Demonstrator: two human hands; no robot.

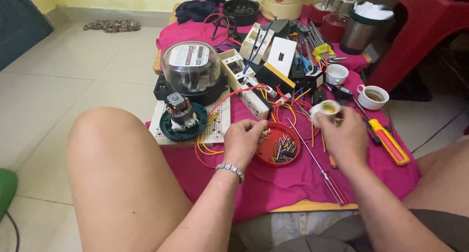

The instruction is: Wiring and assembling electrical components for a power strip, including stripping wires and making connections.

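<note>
Pink cloth covers the low table (293, 183), and a bare knee is closest. Next, the left hand (243, 140) pinches a small screw over a red dish (279, 145) of screws. The right hand (348, 137) has its grip closed on a small white lamp socket (326, 108). Farther back sit a round glass meter (191, 67) and two white cups (372, 96).

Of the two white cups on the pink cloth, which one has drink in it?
The cup with brown liquid, nearest the red stool. The other cup, farther back by the tools, shows no drink.
</note>
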